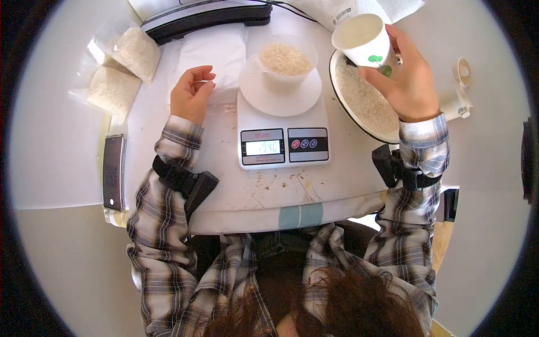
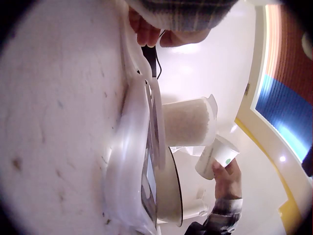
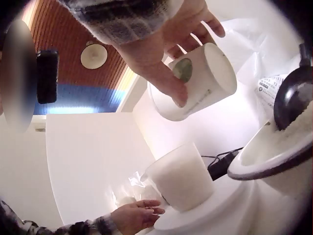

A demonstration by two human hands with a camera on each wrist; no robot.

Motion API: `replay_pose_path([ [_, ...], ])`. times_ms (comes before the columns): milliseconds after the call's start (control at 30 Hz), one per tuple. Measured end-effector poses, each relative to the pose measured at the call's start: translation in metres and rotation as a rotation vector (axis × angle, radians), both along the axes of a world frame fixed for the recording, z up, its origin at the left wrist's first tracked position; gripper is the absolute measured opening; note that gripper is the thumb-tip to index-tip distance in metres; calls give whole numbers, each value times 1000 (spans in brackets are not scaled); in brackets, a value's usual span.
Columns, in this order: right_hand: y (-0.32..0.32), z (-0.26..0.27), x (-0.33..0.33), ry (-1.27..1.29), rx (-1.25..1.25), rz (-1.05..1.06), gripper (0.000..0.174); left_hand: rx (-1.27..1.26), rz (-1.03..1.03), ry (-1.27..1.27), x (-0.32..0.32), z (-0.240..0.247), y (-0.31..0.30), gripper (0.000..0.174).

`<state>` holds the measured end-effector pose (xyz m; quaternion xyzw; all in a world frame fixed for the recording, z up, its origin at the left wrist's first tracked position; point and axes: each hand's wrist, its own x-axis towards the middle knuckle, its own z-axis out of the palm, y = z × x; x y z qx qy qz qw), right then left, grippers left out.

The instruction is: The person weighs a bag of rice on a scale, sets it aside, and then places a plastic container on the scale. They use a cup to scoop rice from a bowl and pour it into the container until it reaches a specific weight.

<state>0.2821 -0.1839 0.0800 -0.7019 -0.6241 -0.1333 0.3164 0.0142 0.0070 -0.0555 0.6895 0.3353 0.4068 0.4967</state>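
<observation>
My right hand point(image 1: 412, 84) grips a white paper cup point(image 1: 359, 42) with green leaf prints, tilted above a white dark-rimmed basin point(image 1: 334, 84) of rice point(image 1: 373, 106). In the right wrist view the thumb presses the cup's side, and a black scoop point(image 3: 293, 98) leans in the basin. A clear plastic measuring cup point(image 2: 188, 121) partly full of rice stands on the white kitchen scale point(image 1: 281, 105), whose display is lit with digits. Left of the scale, my left hand point(image 1: 192, 96) holds nothing, its fingers loosely curled over flat white bags point(image 1: 216, 50).
Two clear bags of rice point(image 1: 137, 53) lie at the far left, with a phone point(image 1: 114, 171) closer to me. Behind is a long black bar-shaped device point(image 1: 210, 25) with a cord. A white open-lidded container point(image 1: 453, 105) stands right of the basin. Crumbs dot the table's front.
</observation>
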Motion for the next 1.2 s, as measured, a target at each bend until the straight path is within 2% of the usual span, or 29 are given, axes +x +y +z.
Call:
replay_pose_path([
  [133,-12,-5,21,-37,-59,-33,59,23,17,-39,1,-4,2,28],
  [200,-20,-3,24,-65,-243,-94,59,-1,19,-11,0,-2,1,29],
  [233,-23,-4,25,-66,-242,-103,59,-1,10,-14,0,-2,2,29],
  [300,-31,-8,28,-106,-386,-193,65,-1,5,-28,0,-4,3,29],
  [333,-32,-9,30,-106,-383,-204,65,2,-6,-30,0,-4,3,29],
  [400,-32,-11,31,-72,-569,-304,61,16,15,-7,0,-2,2,29],
  [600,-36,-22,31,-198,-640,-351,61,29,-13,9,-2,-3,3,30],
  [733,-32,-29,32,-175,-652,-325,62,41,-28,0,-3,-5,5,30],
  [900,-26,-40,34,-50,-575,-178,59,19,-35,-12,-2,-3,3,29],
  [1033,-25,-48,36,-8,-547,-190,59,33,-45,-24,-2,-4,3,29],
  [1200,-31,-47,43,125,-430,-78,58,32,-45,-13,-3,-3,3,30],
])
